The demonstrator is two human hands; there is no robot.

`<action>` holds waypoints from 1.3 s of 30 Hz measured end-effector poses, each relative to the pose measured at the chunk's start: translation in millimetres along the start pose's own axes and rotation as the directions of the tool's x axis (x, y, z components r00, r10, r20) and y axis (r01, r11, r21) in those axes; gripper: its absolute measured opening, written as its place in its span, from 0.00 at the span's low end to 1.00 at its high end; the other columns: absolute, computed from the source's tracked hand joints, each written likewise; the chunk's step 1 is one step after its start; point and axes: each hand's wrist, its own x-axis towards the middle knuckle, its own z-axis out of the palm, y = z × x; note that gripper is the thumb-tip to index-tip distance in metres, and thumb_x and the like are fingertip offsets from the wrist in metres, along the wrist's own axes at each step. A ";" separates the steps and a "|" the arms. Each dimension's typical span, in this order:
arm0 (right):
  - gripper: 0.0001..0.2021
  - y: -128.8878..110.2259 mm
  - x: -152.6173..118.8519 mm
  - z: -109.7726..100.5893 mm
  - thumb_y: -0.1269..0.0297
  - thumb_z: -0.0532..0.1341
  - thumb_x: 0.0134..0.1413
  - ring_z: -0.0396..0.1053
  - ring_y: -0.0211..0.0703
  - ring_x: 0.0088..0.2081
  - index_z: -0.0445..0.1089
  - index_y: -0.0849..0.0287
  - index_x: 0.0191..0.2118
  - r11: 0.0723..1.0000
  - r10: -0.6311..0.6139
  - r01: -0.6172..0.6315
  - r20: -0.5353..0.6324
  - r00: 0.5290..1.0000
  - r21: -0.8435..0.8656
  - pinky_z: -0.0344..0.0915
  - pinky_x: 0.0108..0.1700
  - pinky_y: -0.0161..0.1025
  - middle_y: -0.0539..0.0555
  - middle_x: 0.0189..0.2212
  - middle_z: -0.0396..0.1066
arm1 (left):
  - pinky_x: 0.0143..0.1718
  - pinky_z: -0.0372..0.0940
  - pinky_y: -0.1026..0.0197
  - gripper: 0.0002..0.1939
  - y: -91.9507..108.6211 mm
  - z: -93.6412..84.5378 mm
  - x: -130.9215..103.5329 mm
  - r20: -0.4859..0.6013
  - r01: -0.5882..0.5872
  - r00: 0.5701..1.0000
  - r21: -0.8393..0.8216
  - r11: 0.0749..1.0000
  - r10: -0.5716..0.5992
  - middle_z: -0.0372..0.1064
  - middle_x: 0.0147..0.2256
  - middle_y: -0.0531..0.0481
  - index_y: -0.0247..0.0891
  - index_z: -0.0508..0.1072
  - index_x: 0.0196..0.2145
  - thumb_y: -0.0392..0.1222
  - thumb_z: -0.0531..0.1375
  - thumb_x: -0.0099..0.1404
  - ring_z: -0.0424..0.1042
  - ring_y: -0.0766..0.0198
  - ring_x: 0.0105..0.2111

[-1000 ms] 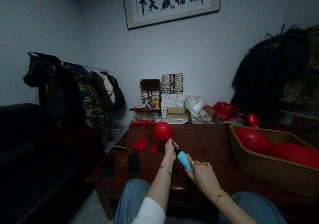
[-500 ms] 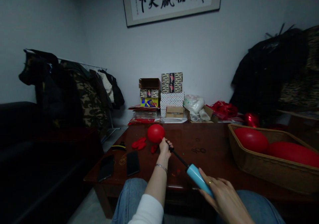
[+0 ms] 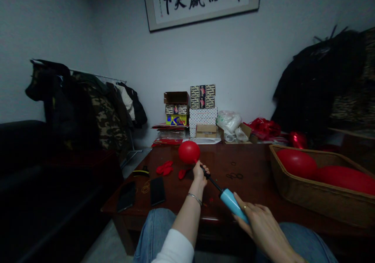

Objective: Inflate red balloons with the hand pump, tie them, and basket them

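A small inflated red balloon [image 3: 189,152] sits at the black front end of a hand pump [image 3: 233,205] with a light blue barrel. My left hand [image 3: 200,172] is closed around the joint between the balloon's neck and the pump. My right hand [image 3: 258,222], a ring on one finger, is wrapped round the rear of the blue barrel. A stretch of black rod shows between the hands. Flat red balloons [image 3: 165,168] lie left of my left hand, and another red one [image 3: 183,173] lies just beside it.
A wicker basket [image 3: 310,185] with large red balloons stands on the right of the brown table [image 3: 252,157]. Black loops [image 3: 234,175] lie mid-table. Two dark flat objects [image 3: 157,191] are at the left. Stacked boxes [image 3: 202,116] stand behind.
The balloon and my left hand have shifted slightly right, the balloon also slightly up. It looks a little larger. Less black rod shows between my hands.
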 end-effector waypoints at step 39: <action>0.24 -6.9 13.0 -2.6 0.61 0.55 0.57 0.71 0.44 0.35 0.57 0.56 0.59 1.000 0.015 -0.015 0.019 1.000 0.005 0.60 0.39 0.40 0.55 0.35 0.74 | 0.14 0.46 0.70 0.15 -5.0 -1.4 -1.7 -0.046 -0.030 0.998 0.079 0.996 0.034 0.51 0.15 0.59 0.39 0.55 0.24 0.46 0.50 0.66 0.52 0.74 0.12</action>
